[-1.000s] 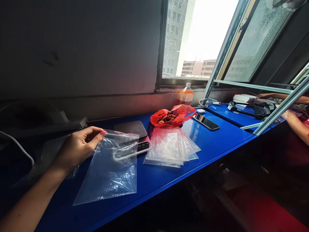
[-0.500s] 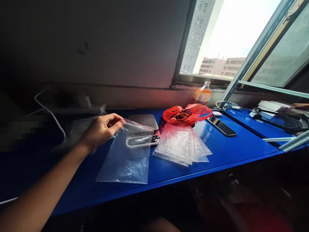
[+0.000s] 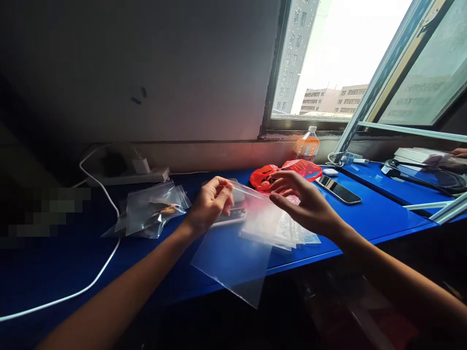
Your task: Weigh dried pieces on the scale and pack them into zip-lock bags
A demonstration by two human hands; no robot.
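My left hand (image 3: pixel 213 201) pinches the upper left corner of a clear zip bag (image 3: pixel 233 262), which hangs slanted over the table's front edge and looks flat. Close to the bag's upper right corner is my right hand (image 3: pixel 304 199), its fingers apart; whether a fingertip touches the bag I cannot tell. Beneath that hand lies a fanned stack of clear bags (image 3: pixel 277 233). Behind it sits an open red plastic bag (image 3: pixel 301 169) with dark reddish pieces inside, partly hidden by the hand. A flat pale device with buttons is mostly covered by my left hand and the held bag.
Clear bags with brownish contents (image 3: pixel 156 209) lie at the left of the blue table (image 3: pixel 379 214). A white cable (image 3: pixel 98 277) runs past them from a power strip (image 3: pixel 153 176). Toward the right are a phone (image 3: pixel 339 189), a white case (image 3: pixel 330 172), an orange drink bottle (image 3: pixel 307 145) and a metal frame (image 3: pixel 350 131).
My left hand has moved right with the zip bag, uncovering the filled bags on the left. My right hand has come into view beside the bag's upper right corner.
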